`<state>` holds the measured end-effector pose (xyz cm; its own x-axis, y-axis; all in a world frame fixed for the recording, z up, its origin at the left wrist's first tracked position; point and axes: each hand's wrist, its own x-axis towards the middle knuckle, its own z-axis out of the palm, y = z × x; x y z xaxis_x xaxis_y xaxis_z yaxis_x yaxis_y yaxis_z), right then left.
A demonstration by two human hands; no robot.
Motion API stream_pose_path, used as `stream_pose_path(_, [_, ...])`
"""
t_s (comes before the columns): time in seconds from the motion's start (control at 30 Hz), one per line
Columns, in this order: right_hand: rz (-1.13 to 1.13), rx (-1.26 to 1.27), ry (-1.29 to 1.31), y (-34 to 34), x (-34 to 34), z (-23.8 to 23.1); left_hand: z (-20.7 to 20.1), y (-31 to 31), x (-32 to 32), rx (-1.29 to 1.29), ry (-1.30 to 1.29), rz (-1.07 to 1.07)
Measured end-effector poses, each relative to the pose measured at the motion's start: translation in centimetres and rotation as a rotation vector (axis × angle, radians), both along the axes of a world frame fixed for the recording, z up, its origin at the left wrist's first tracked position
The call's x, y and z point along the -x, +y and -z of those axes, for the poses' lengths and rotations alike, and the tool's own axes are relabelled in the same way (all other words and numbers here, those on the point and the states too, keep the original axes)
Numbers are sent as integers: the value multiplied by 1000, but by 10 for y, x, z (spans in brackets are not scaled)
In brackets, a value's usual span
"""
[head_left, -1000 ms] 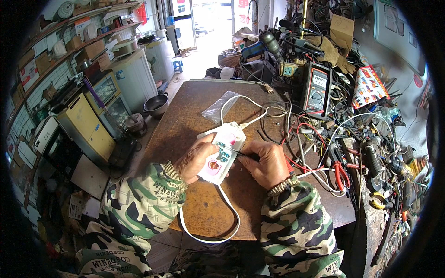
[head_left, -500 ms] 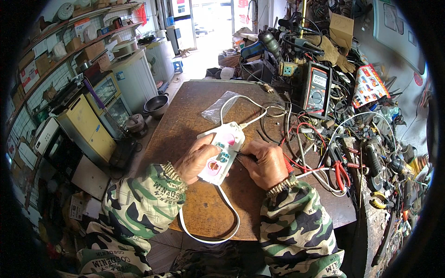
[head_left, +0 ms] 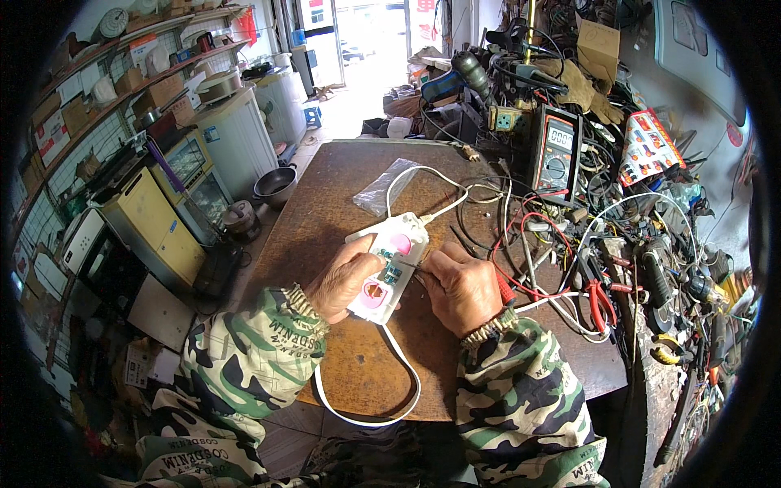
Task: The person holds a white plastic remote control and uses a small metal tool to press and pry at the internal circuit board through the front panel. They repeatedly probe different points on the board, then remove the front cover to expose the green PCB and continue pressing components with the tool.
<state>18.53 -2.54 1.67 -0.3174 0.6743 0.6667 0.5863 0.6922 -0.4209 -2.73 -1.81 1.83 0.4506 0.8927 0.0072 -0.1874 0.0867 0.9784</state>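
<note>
My left hand (head_left: 343,279) is closed round the left side of a white power strip (head_left: 409,279), its thumb across the top. The strip has pink round sockets near both ends and teal sockets between them. My right hand (head_left: 461,285) is closed beside the strip's right edge. From its fingertips a thin-shafted tool (head_left: 413,266) reaches over the teal sockets; the fingers hide the rest, and its exact kind does not show. A red and black handle (head_left: 505,290) shows beside that hand; whether it belongs to the tool is unclear. A white cord (head_left: 404,348) loops below the strip.
Beneath my hands is a brown wooden table (head_left: 325,187), with a clear plastic bag (head_left: 384,189) on it. To the right stand a multimeter (head_left: 556,154), red-handled pliers (head_left: 600,307) and tangled cables. A pot (head_left: 277,185) and shelves are at left.
My right hand has shifted slightly left, and the thin shaft lies at a different angle over the sockets. More of the red and black handle shows. My left hand and the strip stay nearly in place.
</note>
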Motion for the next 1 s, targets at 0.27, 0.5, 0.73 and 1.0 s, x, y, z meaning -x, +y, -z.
stream_pose_path(0.27, [-11,-100,-21,1,2,3,9,4,3,-59,22,-50])
stream_pose_path(0.5, [-8,-94,-26,1,3,4,5,-1,0,-15,-4,-81])
stream_pose_path(0.73, [-107,125,100,4,-1,2,-1,0,1,-12,16,-28])
stream_pose_path(1.0, [-147,190,129,4,-6,-10,-8,0,-1,-47,33,11])
